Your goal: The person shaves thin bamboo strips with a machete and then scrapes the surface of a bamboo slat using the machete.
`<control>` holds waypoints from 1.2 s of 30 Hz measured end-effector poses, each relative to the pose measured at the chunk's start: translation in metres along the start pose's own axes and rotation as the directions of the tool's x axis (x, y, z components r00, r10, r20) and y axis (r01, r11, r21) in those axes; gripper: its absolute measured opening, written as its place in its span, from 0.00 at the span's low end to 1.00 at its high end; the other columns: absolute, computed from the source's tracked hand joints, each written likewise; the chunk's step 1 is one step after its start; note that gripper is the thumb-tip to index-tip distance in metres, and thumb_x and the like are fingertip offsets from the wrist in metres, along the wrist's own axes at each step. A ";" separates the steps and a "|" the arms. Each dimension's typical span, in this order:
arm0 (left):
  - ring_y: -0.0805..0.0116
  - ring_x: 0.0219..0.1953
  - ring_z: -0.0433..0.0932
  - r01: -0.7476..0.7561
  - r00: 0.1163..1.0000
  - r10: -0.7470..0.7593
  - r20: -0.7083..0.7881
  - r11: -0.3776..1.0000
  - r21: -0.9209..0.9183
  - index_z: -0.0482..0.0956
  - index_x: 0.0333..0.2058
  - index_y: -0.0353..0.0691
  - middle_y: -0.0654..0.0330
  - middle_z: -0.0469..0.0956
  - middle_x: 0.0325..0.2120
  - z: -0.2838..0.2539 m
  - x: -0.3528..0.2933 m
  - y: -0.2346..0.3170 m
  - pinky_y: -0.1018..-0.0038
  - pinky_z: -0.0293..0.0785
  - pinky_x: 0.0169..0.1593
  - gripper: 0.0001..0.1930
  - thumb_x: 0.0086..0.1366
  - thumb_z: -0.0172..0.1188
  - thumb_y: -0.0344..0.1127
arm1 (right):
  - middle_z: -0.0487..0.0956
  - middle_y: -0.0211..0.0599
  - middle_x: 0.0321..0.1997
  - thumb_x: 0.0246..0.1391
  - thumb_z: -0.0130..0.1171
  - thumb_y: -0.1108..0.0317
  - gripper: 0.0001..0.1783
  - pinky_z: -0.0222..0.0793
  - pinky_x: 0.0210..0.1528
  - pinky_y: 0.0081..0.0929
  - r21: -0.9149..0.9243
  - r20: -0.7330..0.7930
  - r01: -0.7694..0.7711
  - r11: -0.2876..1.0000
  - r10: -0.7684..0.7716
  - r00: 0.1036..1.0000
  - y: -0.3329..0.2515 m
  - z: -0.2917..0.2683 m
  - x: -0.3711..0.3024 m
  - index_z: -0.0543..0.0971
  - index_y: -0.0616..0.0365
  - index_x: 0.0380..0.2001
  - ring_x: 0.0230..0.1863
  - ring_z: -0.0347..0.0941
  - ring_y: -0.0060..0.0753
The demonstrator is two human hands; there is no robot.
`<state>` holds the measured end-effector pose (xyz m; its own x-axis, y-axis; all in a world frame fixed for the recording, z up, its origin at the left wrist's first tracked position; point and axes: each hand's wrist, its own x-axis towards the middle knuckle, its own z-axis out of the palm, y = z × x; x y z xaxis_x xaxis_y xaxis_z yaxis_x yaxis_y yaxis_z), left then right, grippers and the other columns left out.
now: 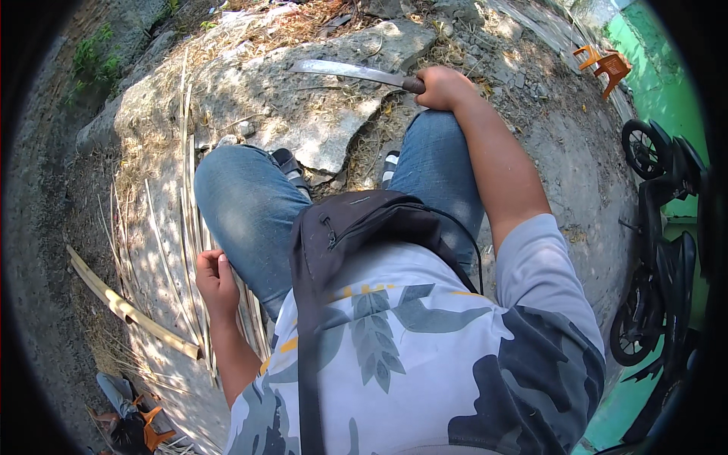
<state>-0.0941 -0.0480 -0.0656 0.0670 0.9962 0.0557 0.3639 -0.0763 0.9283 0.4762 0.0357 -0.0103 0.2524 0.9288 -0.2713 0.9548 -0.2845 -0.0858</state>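
My right hand (446, 88) grips the dark handle of a machete (345, 70) above my right knee. Its long pale blade points left over the rocky ground. My left hand (216, 279) is low beside my left thigh, with its fingers curled in and the thumb on top. Whatever those fingers hold, if anything, is hidden. Long, thin bamboo strips (188, 163) lie on the ground next to that hand and run forward past my left knee.
A split bamboo pole (136, 315) lies farther left. Behind it, at the lower left, a person (125, 413) sits by an orange chair (155, 434). A broken concrete slab (303, 114) spreads before my feet. To the right stand a motorcycle (660, 250) and another orange chair (608, 70).
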 end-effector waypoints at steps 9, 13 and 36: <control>0.64 0.33 0.82 0.066 0.670 -0.162 0.725 0.985 0.160 0.80 0.40 0.31 0.53 0.83 0.31 0.055 -0.016 0.136 0.70 0.77 0.41 0.07 0.70 0.59 0.31 | 0.86 0.46 0.44 0.45 0.70 0.55 0.24 0.76 0.51 0.46 0.119 -0.027 0.026 0.993 -0.023 0.999 0.019 0.008 0.014 0.84 0.51 0.47 0.48 0.82 0.49; 0.50 0.45 0.83 -0.240 0.644 -0.016 0.765 0.945 0.222 0.82 0.44 0.33 0.46 0.83 0.42 0.067 0.010 0.139 0.64 0.78 0.49 0.10 0.67 0.59 0.30 | 0.86 0.48 0.42 0.45 0.70 0.54 0.22 0.77 0.50 0.47 0.150 -0.065 0.061 0.987 -0.051 0.997 0.019 0.004 0.008 0.85 0.52 0.43 0.47 0.83 0.51; 0.69 0.42 0.78 0.020 0.472 -0.046 0.881 0.999 0.041 0.78 0.52 0.31 0.56 0.81 0.40 0.079 0.023 0.127 0.71 0.75 0.48 0.16 0.78 0.49 0.37 | 0.86 0.41 0.48 0.43 0.71 0.52 0.24 0.79 0.52 0.45 0.090 0.076 -0.055 0.994 0.048 0.996 0.011 0.000 0.002 0.86 0.49 0.45 0.51 0.83 0.46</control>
<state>0.0274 -0.0380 0.0249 0.8331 0.4364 -0.3399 0.4029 -0.0576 0.9134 0.4871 0.0347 -0.0123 0.2850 0.8933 -0.3476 0.9215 -0.3552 -0.1570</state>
